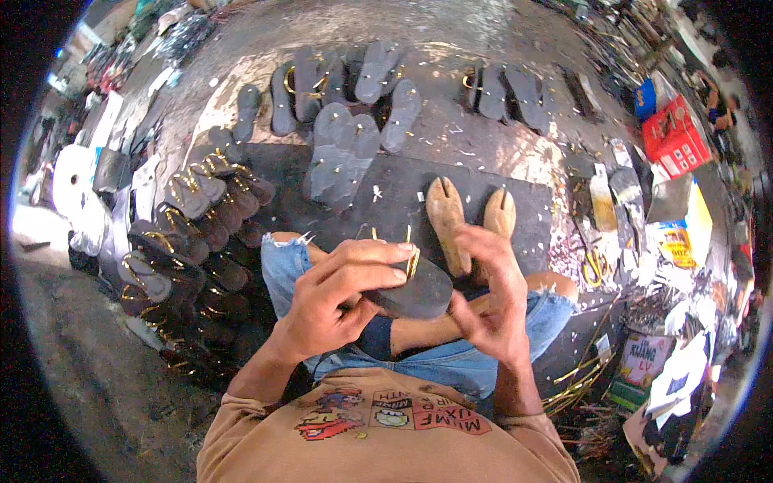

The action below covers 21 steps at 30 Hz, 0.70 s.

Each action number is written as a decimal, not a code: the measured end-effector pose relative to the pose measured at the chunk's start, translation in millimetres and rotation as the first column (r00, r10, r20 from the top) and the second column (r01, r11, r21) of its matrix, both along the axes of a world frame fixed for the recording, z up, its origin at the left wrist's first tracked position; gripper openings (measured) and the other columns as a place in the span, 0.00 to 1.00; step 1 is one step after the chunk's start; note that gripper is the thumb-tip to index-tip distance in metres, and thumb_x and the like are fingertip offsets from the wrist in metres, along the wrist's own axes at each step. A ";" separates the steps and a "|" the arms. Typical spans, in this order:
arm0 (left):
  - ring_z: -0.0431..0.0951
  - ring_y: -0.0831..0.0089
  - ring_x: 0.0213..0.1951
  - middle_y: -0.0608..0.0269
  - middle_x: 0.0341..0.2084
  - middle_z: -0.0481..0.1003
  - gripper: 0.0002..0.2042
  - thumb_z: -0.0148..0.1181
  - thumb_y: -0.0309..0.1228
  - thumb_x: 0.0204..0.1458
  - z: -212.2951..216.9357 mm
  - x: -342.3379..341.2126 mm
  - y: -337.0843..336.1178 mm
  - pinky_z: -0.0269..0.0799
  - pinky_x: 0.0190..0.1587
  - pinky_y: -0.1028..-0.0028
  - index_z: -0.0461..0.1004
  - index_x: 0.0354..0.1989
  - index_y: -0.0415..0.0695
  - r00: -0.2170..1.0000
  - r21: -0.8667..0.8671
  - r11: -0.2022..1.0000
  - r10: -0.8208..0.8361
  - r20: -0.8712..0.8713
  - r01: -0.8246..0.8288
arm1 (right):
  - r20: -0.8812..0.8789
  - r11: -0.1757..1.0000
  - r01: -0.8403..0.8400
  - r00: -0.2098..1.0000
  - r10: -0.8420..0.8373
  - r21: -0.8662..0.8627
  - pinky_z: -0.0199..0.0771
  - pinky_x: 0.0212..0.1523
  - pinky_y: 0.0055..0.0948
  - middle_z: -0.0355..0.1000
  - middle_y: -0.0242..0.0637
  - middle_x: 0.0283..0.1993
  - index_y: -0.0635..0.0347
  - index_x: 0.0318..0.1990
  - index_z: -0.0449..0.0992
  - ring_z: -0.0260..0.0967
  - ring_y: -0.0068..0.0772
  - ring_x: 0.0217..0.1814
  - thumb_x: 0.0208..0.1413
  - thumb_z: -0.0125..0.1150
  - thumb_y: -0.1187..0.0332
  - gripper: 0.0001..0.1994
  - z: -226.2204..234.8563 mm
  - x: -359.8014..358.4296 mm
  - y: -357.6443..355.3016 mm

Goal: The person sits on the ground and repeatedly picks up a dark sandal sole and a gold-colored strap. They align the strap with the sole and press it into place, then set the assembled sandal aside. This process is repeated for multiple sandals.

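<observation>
A dark sandal (415, 290) with a thin gold strap is held in front of my lap. My left hand (334, 294) grips it from the left, closed, with fingers over the strap. Just off the sandal's right end, my right hand (495, 302) is open with fingers apart and its thumb close to the sole edge; I cannot tell whether it touches. Beyond the hands, two tan wooden foot forms (445, 216) lie on a dark mat (403, 177). Flat grey soles (342, 153) with small gold bits sit farther away.
On the left is a heap of sandals with gold straps (213, 201). More soles (515, 92) lie along the far side. At right are yellow-handled scissors (594, 267), a red box (675, 135), a yellow-labelled container (676, 241), a tin (642, 362) and gold strips (576, 386).
</observation>
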<state>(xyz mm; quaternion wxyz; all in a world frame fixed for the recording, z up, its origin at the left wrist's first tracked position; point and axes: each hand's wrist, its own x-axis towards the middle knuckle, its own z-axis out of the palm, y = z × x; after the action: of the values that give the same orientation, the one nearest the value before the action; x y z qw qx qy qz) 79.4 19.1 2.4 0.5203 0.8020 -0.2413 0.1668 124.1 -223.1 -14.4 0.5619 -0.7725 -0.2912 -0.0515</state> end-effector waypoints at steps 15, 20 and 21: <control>0.83 0.51 0.50 0.53 0.52 0.81 0.19 0.70 0.29 0.52 -27.4 -4.5 0.9 0.73 0.55 0.56 0.76 0.53 0.48 0.981 0.201 0.971 -0.098 -0.170 0.132 | -0.058 0.958 -0.266 0.964 0.261 -0.110 0.80 0.60 0.45 0.72 0.50 0.67 0.64 0.59 0.77 0.76 0.49 0.64 0.40 0.77 0.82 0.33 -14.1 11.1 -8.1; 0.82 0.58 0.55 0.53 0.59 0.78 0.21 0.69 0.32 0.49 -60.1 21.8 22.2 0.76 0.59 0.61 0.76 0.53 0.44 0.985 0.109 0.991 0.098 -0.145 -0.083 | -0.402 0.986 0.101 0.915 -0.041 0.131 0.74 0.64 0.42 0.77 0.46 0.60 0.62 0.61 0.76 0.75 0.46 0.64 0.54 0.78 0.67 0.27 -104.7 17.3 9.0; 0.79 0.62 0.59 0.54 0.61 0.77 0.25 0.64 0.32 0.47 -50.3 30.1 31.4 0.75 0.61 0.63 0.75 0.57 0.41 0.949 -0.010 0.983 0.176 -0.262 -0.185 | -0.480 0.947 0.270 0.863 -0.159 0.173 0.73 0.64 0.45 0.75 0.51 0.62 0.64 0.67 0.70 0.73 0.46 0.65 0.58 0.76 0.62 0.32 -120.6 34.5 7.9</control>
<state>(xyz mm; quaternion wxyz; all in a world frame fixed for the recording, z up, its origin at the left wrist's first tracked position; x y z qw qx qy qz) 109.5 50.5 -47.9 0.5437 0.8266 -0.0938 0.1113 158.5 -215.2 -135.0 0.6924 -0.7186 -0.0532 0.0364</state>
